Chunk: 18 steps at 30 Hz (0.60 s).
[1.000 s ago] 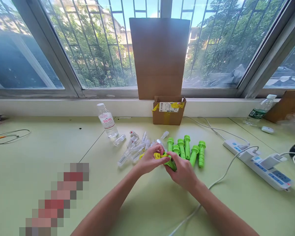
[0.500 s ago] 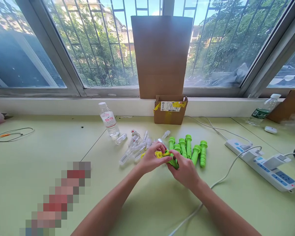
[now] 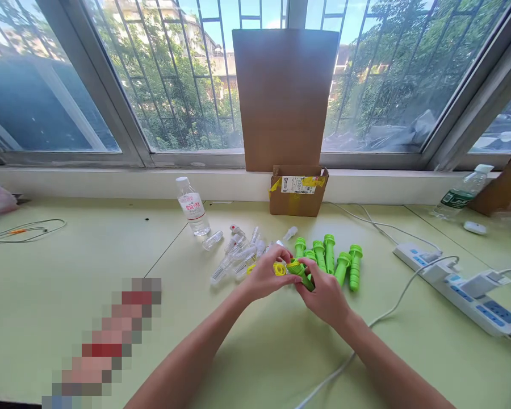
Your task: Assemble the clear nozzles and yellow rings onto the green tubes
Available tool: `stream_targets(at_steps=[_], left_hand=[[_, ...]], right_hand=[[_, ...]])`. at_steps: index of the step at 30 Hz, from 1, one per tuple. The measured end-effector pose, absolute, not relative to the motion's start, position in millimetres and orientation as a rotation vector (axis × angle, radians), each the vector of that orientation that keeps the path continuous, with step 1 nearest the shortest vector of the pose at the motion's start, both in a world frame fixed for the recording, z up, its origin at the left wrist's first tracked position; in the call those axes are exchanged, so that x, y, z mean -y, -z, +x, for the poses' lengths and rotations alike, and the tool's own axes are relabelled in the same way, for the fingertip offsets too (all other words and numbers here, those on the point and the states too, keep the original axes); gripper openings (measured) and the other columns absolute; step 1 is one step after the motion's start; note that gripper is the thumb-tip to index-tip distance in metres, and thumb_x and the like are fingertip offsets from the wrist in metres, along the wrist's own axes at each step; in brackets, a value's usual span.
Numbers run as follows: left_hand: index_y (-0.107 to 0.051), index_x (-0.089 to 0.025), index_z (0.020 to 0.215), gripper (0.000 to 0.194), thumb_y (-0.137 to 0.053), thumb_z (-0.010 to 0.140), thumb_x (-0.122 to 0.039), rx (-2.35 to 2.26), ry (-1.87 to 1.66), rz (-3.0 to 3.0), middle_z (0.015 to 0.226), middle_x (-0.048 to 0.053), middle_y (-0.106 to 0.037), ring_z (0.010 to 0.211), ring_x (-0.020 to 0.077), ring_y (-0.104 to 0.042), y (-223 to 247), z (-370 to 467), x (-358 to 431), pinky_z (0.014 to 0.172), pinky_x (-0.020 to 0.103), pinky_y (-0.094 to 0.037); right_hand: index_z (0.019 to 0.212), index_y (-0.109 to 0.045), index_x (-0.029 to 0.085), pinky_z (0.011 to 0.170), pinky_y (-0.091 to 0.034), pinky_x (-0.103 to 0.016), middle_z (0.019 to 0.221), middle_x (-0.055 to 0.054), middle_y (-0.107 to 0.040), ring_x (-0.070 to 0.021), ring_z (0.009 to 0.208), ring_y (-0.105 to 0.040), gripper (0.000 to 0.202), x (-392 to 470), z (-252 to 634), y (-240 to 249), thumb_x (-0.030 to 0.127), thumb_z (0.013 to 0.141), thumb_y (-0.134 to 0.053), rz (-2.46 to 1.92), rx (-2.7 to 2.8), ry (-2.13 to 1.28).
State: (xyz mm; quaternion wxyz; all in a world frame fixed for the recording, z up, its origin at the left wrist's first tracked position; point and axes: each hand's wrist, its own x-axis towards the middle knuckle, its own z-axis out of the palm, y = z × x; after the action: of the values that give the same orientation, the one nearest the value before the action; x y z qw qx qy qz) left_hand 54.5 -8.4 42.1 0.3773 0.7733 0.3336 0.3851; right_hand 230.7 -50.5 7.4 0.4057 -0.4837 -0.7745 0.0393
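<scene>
My right hand (image 3: pixel 323 295) grips a green threaded plastic piece (image 3: pixel 301 271) just above the pale green table (image 3: pixel 89 255). My left hand (image 3: pixel 266 278) pinches a small yellow ring-shaped part (image 3: pixel 279 268) right against the green piece's end. Several more green pieces (image 3: pixel 332 258) lie in a row just behind my hands. To their left lies a heap of clear plastic tubes (image 3: pixel 238 253), some with small caps.
A water bottle (image 3: pixel 192 207) stands behind the tubes. A small cardboard box (image 3: pixel 298 190) sits against the window sill, with a cardboard sheet (image 3: pixel 284 96) leaning above it. A power strip (image 3: pixel 460 281) with cables lies at right; a second bottle (image 3: pixel 462 190) lies far right.
The yellow part and the green piece have drawn slightly apart in my fingers, the green piece turned. The view has shifted a little to the left.
</scene>
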Motion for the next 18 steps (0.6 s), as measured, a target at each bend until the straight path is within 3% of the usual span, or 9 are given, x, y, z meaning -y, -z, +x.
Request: stream_targets(at_steps=[18], left_hand=[[-0.048, -0.020, 0.077, 0.037, -0.074, 0.070, -0.046, -0.939, -1.078, 2.150, 0.090, 0.005, -0.058, 0.089, 0.0203, -0.052, -41.0, 57.6, 9.5, 0.079, 0.033, -0.042]], right_hand=[[0.120, -0.049, 0.019, 0.052, -0.050, -0.026, 0.081, -0.004, -0.068, -0.0168, 0.058, -0.064, 0.033, 51.7, 231.4, -7.3, 0.024, 0.087, -0.052, -1.184, 1.896, -0.131]])
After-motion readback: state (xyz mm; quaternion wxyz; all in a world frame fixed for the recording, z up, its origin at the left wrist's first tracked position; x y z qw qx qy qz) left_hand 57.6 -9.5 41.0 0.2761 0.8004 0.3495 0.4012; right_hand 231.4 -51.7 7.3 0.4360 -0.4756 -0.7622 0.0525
